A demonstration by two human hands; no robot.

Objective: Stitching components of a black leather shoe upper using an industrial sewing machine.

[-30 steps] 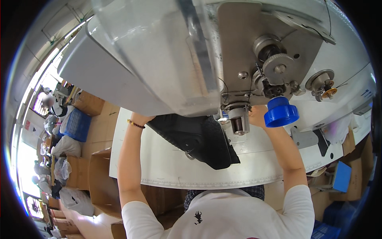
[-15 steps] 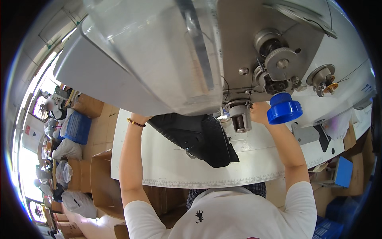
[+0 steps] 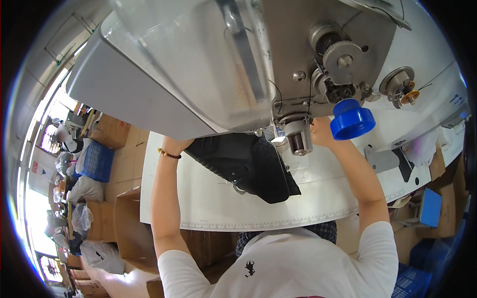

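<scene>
Beneath the sewing machine's [image 3: 149, 89] overhanging head, a black piece [image 3: 248, 166] of thick, flexible-looking material lay on the white table [image 3: 198, 206], slanting from upper left down to a blunt end near the middle. A small metal ring [image 3: 239, 189] showed at its lower edge. The left hand [image 3: 180, 144] was at the piece's upper left edge, just beyond a beaded bracelet [image 3: 169, 154]; its fingers were hidden by the machine and the material, so whether they gripped it could not be told. The right hand [image 3: 323, 133] was on the other side, partly behind an upright metal cylinder [image 3: 298, 134] and near a blue knob [image 3: 353, 120]; its fingertips were out of sight too, and its grip could not be made out. A clear cover [image 3: 208, 64] hung over the piece's upper part, its far end hidden. Along the table's near edge ran a curved ruler strip [image 3: 278, 225]. Left of the table stood an open cardboard box [image 3: 128, 223], with a blue crate [image 3: 97, 163] farther off; a blue-topped stool [image 3: 430, 207] was to the right.
</scene>
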